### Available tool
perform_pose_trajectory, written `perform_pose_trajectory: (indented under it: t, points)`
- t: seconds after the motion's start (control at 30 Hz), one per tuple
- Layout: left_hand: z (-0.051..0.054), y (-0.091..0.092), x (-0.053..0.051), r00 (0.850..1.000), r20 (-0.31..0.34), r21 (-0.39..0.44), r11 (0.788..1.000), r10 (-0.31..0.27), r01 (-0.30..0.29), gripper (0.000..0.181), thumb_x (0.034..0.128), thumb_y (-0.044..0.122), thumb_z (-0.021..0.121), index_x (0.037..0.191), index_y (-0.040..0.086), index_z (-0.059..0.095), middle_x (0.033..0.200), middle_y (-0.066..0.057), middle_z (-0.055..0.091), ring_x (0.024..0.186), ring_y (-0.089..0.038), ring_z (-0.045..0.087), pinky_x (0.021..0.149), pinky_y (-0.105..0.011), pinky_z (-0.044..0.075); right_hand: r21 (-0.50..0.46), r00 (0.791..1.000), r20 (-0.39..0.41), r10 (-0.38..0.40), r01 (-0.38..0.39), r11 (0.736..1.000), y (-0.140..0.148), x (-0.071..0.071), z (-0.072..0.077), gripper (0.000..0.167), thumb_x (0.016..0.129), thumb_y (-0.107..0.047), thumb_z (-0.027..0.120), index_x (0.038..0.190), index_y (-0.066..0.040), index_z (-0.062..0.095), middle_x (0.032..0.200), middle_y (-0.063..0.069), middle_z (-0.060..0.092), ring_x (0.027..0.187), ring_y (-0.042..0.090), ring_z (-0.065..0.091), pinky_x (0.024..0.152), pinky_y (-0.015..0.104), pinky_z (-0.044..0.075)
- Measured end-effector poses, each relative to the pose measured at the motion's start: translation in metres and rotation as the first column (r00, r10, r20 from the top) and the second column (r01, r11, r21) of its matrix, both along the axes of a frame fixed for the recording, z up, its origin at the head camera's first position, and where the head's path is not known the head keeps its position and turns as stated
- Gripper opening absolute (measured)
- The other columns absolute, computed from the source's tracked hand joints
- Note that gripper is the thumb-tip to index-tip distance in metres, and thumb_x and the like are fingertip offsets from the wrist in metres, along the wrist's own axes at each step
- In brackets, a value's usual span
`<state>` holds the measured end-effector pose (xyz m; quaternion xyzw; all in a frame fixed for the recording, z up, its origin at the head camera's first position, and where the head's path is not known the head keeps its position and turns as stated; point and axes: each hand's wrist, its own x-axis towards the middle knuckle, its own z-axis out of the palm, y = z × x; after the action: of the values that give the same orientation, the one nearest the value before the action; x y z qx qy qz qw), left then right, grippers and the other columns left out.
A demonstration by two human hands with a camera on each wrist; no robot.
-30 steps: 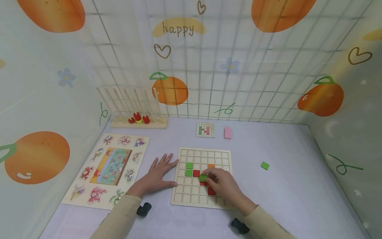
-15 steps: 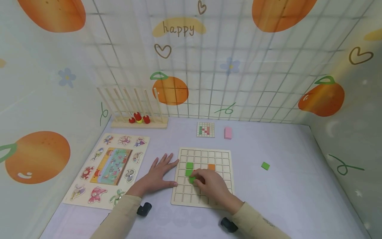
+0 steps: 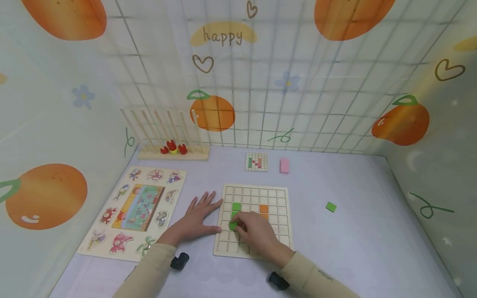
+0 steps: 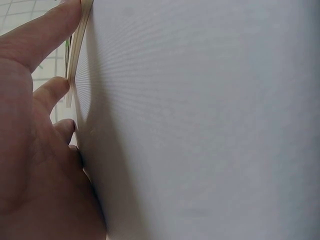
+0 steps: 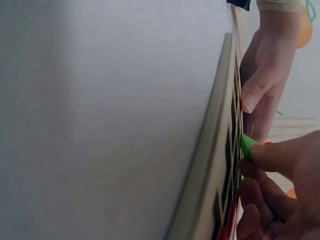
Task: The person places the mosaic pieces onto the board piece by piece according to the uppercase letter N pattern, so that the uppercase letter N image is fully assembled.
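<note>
A wooden grid board (image 3: 277, 244) lies flat before me. My left hand (image 3: 193, 219) rests beside it, fingers spread, thumb and index fingertip touching its left edge. Over the board, my right hand (image 3: 258, 234) pinches a green square tile (image 3: 232, 226) between thumb and fingers. In the right wrist view that green tile (image 5: 247, 146) is tilted at the grid surface. Just above it in the same column sits a green tile (image 3: 236, 206), with another below that partly covered by my fingers. Orange tiles (image 3: 263, 208) sit further right. My right hand hides the board's middle; red shows in the right wrist view.
A loose green tile (image 3: 331, 207) lies to the right. Behind the board are a small pattern card (image 3: 256, 162) and a pink block (image 3: 284, 166). A sea-animal puzzle board (image 3: 175, 165) lies left, and a peg rack (image 3: 149, 155) with red beads stands at the back.
My right hand has moved left across the board with the green tile, from the middle to the left green column. Another orange tile has come into view. The left hand has stayed still.
</note>
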<state>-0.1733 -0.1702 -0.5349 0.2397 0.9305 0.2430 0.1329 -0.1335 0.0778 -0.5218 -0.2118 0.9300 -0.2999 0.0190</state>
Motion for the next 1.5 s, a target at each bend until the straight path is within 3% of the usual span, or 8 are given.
perform_pose_trajectory:
  t: [0.13,0.37,0.83,1.3,1.5]
  points:
    - [-0.001,0.0,-0.001,1.0,-0.003,-0.002,1.0,-0.001,0.001,0.091,0.086,0.062,0.071,0.161,0.026,0.033,0.171,-0.004,0.009,0.157,-0.028,-0.002,0.125,-0.055,-0.006,0.006,1.0,-0.012,-0.004,0.004,1.0,-0.001,0.002,0.001,0.013,0.093,-0.021,0.076,0.105,-0.023,0.072,0.082,-0.015,0.059,0.073,0.004,0.049,0.061,0.019,0.045]
    - [-0.002,-0.001,-0.002,1.0,-0.002,-0.005,1.0,-0.002,0.002,0.092,0.0858,0.064,0.07,0.161,0.027,0.032,0.171,-0.003,0.008,0.157,-0.027,-0.003,0.125,-0.054,-0.007,0.041,0.998,-0.067,-0.003,0.006,0.999,-0.001,0.003,0.001,0.018,0.089,-0.02,0.08,0.105,-0.022,0.071,0.102,-0.011,0.061,0.087,0.007,0.051,0.073,0.022,0.051]
    - [-0.002,-0.001,-0.001,1.0,-0.004,0.001,1.0,0.001,-0.001,0.092,0.0856,0.063,0.071,0.161,0.027,0.033,0.171,-0.004,0.009,0.157,-0.028,-0.003,0.125,-0.055,-0.007,0.098,0.993,-0.112,0.028,-0.017,0.995,0.001,0.001,0.0,0.017,0.089,-0.021,0.08,0.105,-0.016,0.078,0.108,-0.006,0.067,0.1,0.013,0.061,0.081,0.026,0.057]
    - [-0.001,0.0,-0.001,1.0,-0.004,-0.003,1.0,-0.003,0.003,0.092,0.0856,0.063,0.071,0.161,0.026,0.033,0.171,-0.004,0.009,0.157,-0.028,-0.003,0.125,-0.055,-0.007,0.064,0.993,-0.114,0.004,0.003,0.998,0.005,0.004,-0.001,0.02,0.089,-0.023,0.079,0.109,-0.018,0.078,0.107,-0.007,0.064,0.095,0.01,0.058,0.073,0.024,0.055]
    - [-0.003,-0.001,-0.001,1.0,0.001,0.003,1.0,0.0,0.0,0.093,0.0852,0.065,0.07,0.161,0.027,0.032,0.171,-0.003,0.009,0.157,-0.027,-0.003,0.125,-0.054,-0.007,0.02,0.998,-0.062,-0.032,0.033,0.999,0.012,0.006,0.001,0.019,0.09,-0.024,0.077,0.109,-0.02,0.078,0.105,-0.007,0.063,0.084,0.007,0.055,0.064,0.022,0.051]
